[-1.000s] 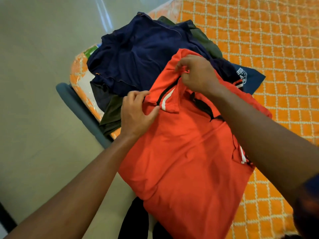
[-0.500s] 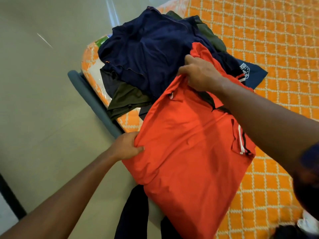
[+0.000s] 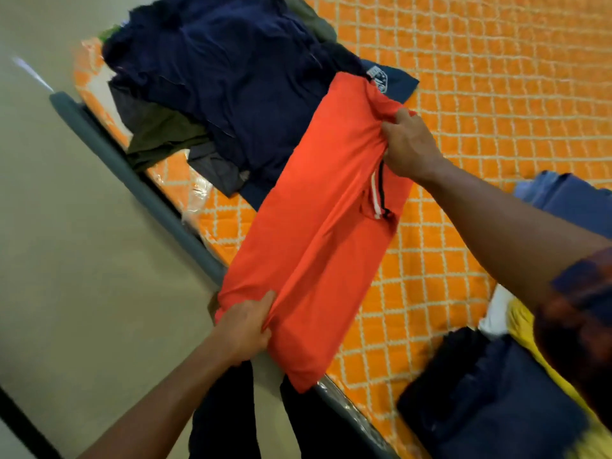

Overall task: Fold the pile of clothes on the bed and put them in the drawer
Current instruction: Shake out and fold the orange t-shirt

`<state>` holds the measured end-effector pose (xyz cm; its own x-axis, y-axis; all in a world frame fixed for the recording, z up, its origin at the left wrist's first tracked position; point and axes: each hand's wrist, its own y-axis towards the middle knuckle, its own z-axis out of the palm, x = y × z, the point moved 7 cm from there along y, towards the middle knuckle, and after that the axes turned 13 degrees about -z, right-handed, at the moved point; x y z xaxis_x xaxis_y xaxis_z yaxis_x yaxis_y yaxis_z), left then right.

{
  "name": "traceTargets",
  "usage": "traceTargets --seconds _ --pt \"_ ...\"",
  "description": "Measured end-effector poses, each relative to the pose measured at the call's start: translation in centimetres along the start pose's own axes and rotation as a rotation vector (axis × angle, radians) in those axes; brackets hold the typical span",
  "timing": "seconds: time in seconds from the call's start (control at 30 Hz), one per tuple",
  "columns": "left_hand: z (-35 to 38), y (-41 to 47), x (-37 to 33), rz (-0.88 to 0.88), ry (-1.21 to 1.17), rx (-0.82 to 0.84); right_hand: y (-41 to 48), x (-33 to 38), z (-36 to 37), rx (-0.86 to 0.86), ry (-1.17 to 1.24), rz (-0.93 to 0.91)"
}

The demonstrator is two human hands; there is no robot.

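Red-orange shirt (image 3: pixel 318 226) gripped at both ends across the bed (image 3: pixel 496 94) edge: with left hand (image 3: pixel 246 326) pinching the hem and right hand (image 3: pixel 409 144) clutching the top end beside the pile (image 3: pixel 231 77), pull taut, align edges, then halve

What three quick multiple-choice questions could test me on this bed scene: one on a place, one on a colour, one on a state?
1. Where is the pile of dark clothes? A on the floor; B on the bed cover, beyond the red shirt; C in a drawer.
2. What colour is the bed cover? A orange with white lattice; B plain blue; C green stripes.
3. How is the red shirt held? A untouched; B by one hand only; C by both hands.
Answers: 1 B, the pile rests on the cover behind the shirt. 2 A, the lattice shows all around the clothes. 3 C, the left hand grips its near end, the right hand its far end.
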<state>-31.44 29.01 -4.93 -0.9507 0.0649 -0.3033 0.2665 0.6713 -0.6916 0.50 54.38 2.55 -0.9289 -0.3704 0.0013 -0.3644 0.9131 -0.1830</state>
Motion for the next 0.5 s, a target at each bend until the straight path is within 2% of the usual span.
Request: traceTargets --seconds 0.2,0.37,0.43,0.5 --pt "6.6 -1.6 -4.6 -0.004 -0.095 0.039 -5.9 -3.6 5.1 0.136 0.094 0.189" --pt "8.4 -2.8 -7.3 0.083 -0.237 0.035 -7.8 -4.0 8.5 0.072 0.259 0.262" --pt "8.4 -3.1 -7.4 0.06 -0.352 0.042 -9.0 -4.3 9.3 -0.015 0.35 0.39" --pt "7.9 -3.4 -8.0 0.057 -0.333 0.073 -11.2 -4.1 9.2 -0.183 0.518 0.631"
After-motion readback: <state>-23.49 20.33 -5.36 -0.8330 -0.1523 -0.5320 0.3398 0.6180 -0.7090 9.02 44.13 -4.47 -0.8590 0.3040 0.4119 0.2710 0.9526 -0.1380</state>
